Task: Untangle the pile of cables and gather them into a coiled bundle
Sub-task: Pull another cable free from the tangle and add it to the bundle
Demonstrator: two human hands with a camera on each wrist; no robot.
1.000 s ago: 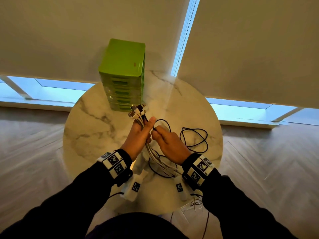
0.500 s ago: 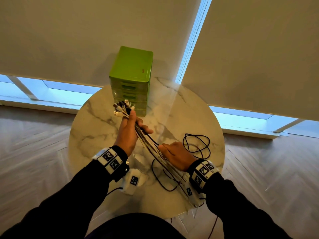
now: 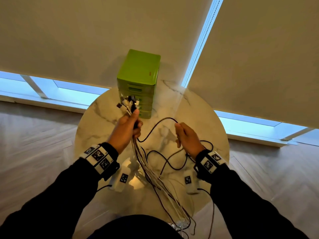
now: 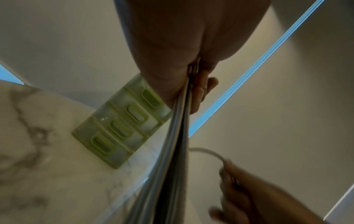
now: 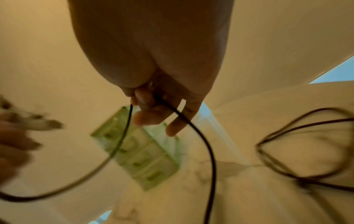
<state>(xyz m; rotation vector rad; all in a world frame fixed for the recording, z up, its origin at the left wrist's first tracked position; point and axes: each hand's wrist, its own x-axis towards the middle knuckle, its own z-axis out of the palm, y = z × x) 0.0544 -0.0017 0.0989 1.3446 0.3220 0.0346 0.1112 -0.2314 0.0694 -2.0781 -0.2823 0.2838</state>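
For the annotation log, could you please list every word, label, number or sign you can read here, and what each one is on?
No text can be read.
Small red mark on the green drawer box: too small to read.
Black-and-white square code tags on the left wristband, the right wristband and the white wrist-camera housings: patterns only, no letters legible.

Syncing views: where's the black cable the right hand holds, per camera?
Head: black cable arcs between both hands, centre.
Left wrist: blurred loop lower right, above the right hand.
Right wrist: black cable hangs from the fingers, centre.
Shared landmark: green drawer unit.
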